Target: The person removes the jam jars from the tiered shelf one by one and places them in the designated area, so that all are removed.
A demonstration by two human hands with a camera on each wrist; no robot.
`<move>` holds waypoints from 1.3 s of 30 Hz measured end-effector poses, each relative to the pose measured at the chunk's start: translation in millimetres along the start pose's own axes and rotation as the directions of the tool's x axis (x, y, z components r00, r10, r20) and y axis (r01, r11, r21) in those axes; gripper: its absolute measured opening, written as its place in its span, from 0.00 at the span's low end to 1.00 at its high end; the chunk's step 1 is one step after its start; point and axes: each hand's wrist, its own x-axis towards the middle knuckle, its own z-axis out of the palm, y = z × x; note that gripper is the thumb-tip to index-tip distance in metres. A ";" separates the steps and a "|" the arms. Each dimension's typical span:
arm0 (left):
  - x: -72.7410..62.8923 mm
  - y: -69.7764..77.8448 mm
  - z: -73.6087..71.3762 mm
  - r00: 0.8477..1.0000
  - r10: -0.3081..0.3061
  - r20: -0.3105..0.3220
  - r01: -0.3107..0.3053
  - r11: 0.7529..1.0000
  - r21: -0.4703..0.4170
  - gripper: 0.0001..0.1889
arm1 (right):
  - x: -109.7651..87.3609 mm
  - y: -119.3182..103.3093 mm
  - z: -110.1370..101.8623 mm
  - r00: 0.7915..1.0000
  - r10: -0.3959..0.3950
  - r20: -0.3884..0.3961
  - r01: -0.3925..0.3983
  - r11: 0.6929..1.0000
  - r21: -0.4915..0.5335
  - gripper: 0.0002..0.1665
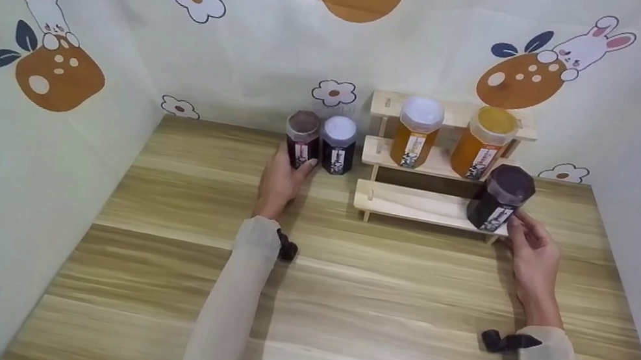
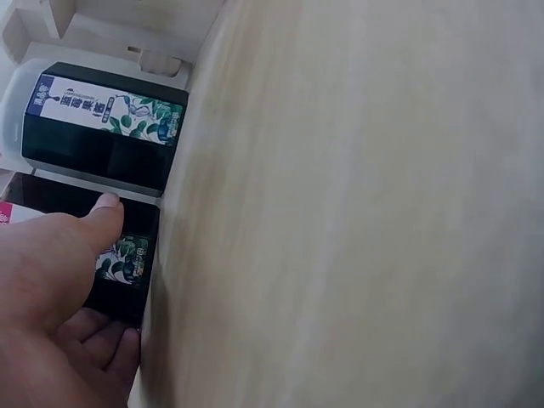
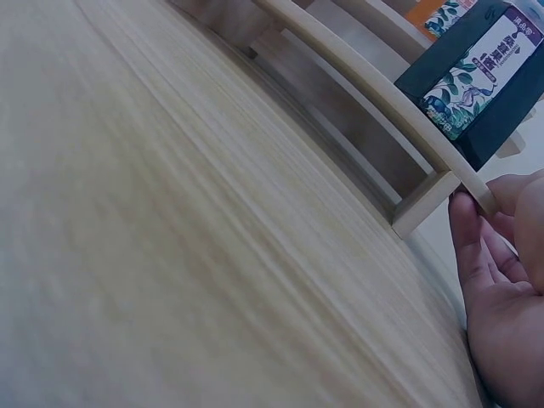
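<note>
Two grips I see from here: left hand (image 1: 283,180) curled round a red-labelled jar (image 1: 302,140), right hand (image 1: 536,263) pinching the lowest wooden shelf (image 1: 415,204) beside a dark jar (image 1: 500,200).

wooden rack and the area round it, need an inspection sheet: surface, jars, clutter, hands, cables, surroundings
Surface: wood-grain tabletop, no spill seen.
Job's things: three-tier wooden rack; white-lidded orange jar and yellow-lidded orange jar on its middle shelf; dark jar at the right end of its lowest shelf; white-lidded dark jar left of it.
Clutter: nothing seen.
Grippers: left hand grips the leftmost jar; right hand pinches the lowest shelf's right end.
Cables: nothing seen.
Surroundings: pale backdrop printed with rabbits, oranges and flowers.
</note>
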 end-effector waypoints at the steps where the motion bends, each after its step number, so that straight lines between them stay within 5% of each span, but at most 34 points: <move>1: 2.6 -3.8 2.3 1.000 0.016 -0.005 -0.016 1.000 -0.005 0.38 | -0.5 -1.6 0.4 1.000 -0.001 -0.002 0.001 1.000 -0.004 0.24; 6: 11.7 -16.8 7.9 0.998 0.060 0.003 -0.060 0.997 -0.048 0.41 | -3.8 -6.5 2.3 1.000 -0.005 0.001 0.005 1.000 -0.003 0.24; 11: -5.9 7.5 -10.6 1.000 0.002 0.001 -0.002 0.987 -0.160 0.47 | -4.7 -5.8 4.0 1.000 0.000 0.021 0.000 1.000 0.003 0.24; 17: -26.4 41.2 -21.6 0.985 -0.054 -0.165 0.015 0.973 -0.230 0.60 | -2.7 -0.5 2.4 1.000 0.001 0.012 -0.001 1.000 -0.005 0.24; 22: -39.3 80.5 -28.4 0.933 0.029 -0.358 -0.136 0.951 -0.277 0.56 | -0.5 0.8 1.1 1.000 -0.007 -0.005 0.007 1.000 -0.013 0.24; 25: -50.2 104.0 -26.1 0.906 0.132 -0.401 -0.276 0.904 -0.327 0.53 | -0.9 -0.9 1.6 1.000 -0.017 -0.012 0.017 1.000 -0.005 0.22; 29: -70.3 128.0 -8.0 0.883 0.317 -0.345 -0.440 0.813 -0.381 0.48 | -3.1 -3.8 2.0 1.000 -0.017 0.002 0.017 1.000 0.008 0.23; 33: -89.3 140.5 22.3 0.839 0.512 -0.183 -0.540 0.744 -0.394 0.39 | -3.1 -3.7 2.7 1.000 -0.010 0.011 0.010 1.000 0.014 0.23; 36: -100.2 145.2 45.9 0.822 0.567 -0.050 -0.534 0.739 -0.411 0.35 | -2.4 -2.9 2.3 1.000 0.006 0.001 -0.006 1.000 0.015 0.23; 39: -107.1 149.4 66.9 0.835 0.548 0.049 -0.479 0.768 -0.425 0.36 | -2.2 -2.5 2.2 1.000 0.015 -0.003 -0.015 1.000 0.012 0.23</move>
